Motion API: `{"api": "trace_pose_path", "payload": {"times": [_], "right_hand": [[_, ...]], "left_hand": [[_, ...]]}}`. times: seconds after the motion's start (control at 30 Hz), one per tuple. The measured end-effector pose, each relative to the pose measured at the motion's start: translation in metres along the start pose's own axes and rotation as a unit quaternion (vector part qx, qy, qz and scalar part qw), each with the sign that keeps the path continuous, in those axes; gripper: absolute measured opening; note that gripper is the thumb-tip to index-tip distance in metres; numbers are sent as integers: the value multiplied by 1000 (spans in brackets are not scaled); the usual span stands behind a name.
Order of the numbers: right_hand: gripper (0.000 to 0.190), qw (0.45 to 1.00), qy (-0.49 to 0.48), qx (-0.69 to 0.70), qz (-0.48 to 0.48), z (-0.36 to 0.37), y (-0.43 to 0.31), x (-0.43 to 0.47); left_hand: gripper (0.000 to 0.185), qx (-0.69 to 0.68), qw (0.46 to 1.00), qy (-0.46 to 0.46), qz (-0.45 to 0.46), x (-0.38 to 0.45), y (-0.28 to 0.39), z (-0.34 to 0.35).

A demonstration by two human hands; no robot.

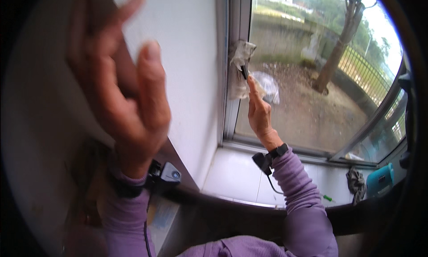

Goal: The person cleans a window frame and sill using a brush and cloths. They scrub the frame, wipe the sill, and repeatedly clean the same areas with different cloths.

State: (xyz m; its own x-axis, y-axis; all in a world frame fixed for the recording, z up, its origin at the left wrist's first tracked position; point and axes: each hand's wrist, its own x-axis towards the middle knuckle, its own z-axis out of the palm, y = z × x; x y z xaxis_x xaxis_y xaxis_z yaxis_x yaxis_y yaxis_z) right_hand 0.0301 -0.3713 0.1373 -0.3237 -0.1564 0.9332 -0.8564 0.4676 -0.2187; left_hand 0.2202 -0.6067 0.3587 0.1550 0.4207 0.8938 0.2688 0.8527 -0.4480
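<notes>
My right hand [260,114] is at the window, its index finger laid along a thin black tool [244,72]. The tool's front end meets a crumpled, greyish translucent film [243,53] at the window frame [233,119]; what kind of tip it has is hidden. Close to that hand, a whitish clear plastic piece [267,86] shows at the glass. Large and blurred, my left hand [130,99] is raised by the brown edge of the white wall [187,89]. Its thumb and fingers are spread with nothing between them; whether it touches the edge I cannot tell.
Below the window runs a white tiled sill [237,176]. On its right part are a green-handled tool [328,198], a grey crumpled cloth [356,185] and a teal cylindrical speaker-like object [380,180]. Each wrist carries a strapped device, the left one a small camera [171,173], with a cable.
</notes>
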Motion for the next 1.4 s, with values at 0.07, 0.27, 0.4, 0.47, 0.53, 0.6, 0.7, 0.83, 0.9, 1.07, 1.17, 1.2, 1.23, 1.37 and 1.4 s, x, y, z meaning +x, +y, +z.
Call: {"api": "trace_pose_path", "payload": {"times": [0.07,0.27,0.4,0.47,0.53,0.6,0.7,0.83,0.9,1.07,1.17,1.2,1.23,1.37,1.4], "right_hand": [[71,995,-71,-21,69,2,2,-40],[74,964,-216,-27,155,-12,-7,-177],[72,924,-318,-68,200,-36,-11,-213],[70,885,-395,-100,223,-45,-10,-215],[69,846,-448,-104,269,-51,-10,-213],[66,885,-393,-75,239,-52,-13,-214],[63,920,-309,-28,241,-48,-20,-218],[60,955,-214,21,205,-35,-33,-221],[65,964,-196,-27,178,-24,-34,-216],[72,970,-121,-120,174,15,-42,-211],[71,971,-99,-97,196,33,-53,-216],[70,970,-85,-93,208,36,-55,-216],[70,972,-70,-85,210,39,-56,-217],[67,973,-58,-67,213,39,-56,-215],[65,973,-57,-62,213,38,-56,-214]], "left_hand": [[40,-51,999,11,6,-6,-12,1],[37,-154,985,23,-69,-17,-15,0],[35,-124,990,12,-61,-7,-7,-2],[34,-95,993,3,-64,-4,-1,-3],[33,-52,997,7,-51,-2,3,-1],[32,-54,997,34,-42,-1,4,1],[31,-48,997,46,-26,0,2,5],[30,-59,997,25,-38,-1,3,3],[29,-89,993,32,-64,-4,6,4],[31,-59,997,27,-38,-2,5,4],[32,-47,999,25,-6,2,2,3],[32,-37,999,21,-6,3,2,2],[33,-27,999,19,-6,3,3,2],[34,-10,1000,13,-27,2,10,1],[34,-14,999,15,-40,2,12,0]]}}
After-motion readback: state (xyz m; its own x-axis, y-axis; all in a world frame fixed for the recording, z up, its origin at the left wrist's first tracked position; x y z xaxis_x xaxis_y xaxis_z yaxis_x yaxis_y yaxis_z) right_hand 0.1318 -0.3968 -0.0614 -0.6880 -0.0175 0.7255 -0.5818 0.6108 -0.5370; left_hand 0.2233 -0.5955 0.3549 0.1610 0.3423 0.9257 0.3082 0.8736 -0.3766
